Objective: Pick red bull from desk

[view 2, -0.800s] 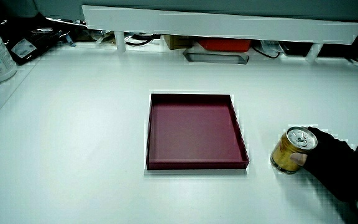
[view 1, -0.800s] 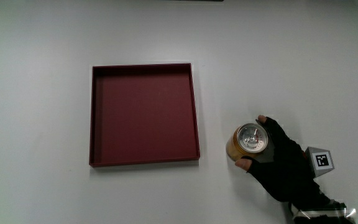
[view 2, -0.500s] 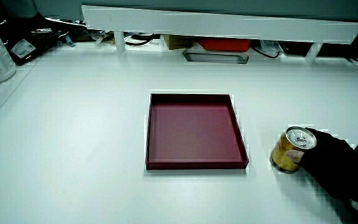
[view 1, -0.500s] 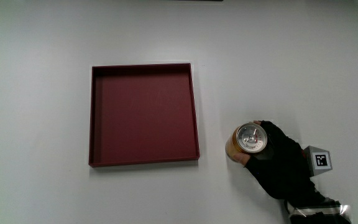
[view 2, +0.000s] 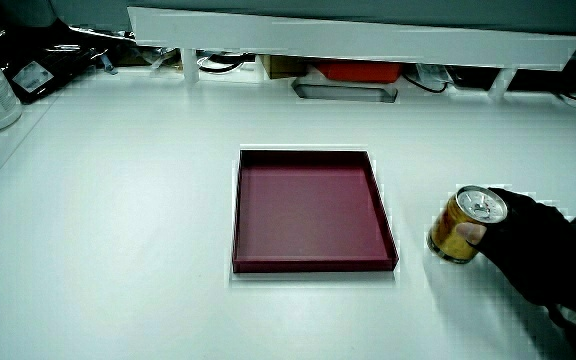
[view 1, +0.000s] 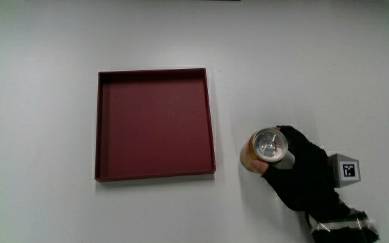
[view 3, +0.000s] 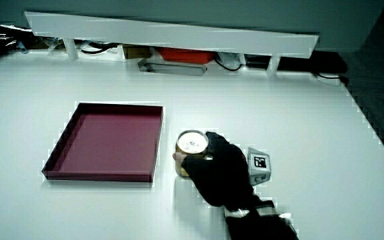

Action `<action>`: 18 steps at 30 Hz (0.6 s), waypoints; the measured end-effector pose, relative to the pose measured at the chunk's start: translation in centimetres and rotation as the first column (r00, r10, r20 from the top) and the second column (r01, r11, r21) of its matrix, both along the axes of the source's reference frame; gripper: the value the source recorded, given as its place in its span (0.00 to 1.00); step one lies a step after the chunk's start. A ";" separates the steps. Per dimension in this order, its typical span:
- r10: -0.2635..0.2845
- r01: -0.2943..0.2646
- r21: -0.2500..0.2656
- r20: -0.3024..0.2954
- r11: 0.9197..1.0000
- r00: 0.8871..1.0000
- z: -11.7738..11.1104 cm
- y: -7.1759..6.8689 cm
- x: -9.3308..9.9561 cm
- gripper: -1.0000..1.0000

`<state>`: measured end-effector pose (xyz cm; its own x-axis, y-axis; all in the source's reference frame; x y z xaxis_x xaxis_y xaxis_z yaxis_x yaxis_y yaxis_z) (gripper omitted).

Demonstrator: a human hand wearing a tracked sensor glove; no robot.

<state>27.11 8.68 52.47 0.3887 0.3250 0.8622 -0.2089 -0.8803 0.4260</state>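
Red bull can [view 1: 267,150] stands upright on the counter [view 1: 316,61] just beside the red tray [view 1: 155,124]. We see our hand [view 1: 304,177] wrapped around its side, grip pinching the can between thumb and fingers, presumably so we can raise it straight up. We cannot tell whether it has left the counter.

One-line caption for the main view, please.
Gloved hand grips an upright gold can beside an empty red tray on a white table.
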 end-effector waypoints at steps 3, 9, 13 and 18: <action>0.020 -0.020 0.016 0.031 1.000 0.999 0.2 -0.1 0.0 0.50; 0.090 -0.101 0.076 0.133 0.992 0.987 0.6 -0.2 0.2 0.60; 0.141 -0.157 0.084 0.171 0.984 0.975 1.0 0.0 0.2 0.69; 0.175 -0.197 0.087 0.210 0.976 0.962 0.9 0.0 -0.1 0.79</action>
<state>27.04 8.68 53.37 0.1461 0.2773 0.9496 -0.1084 -0.9497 0.2940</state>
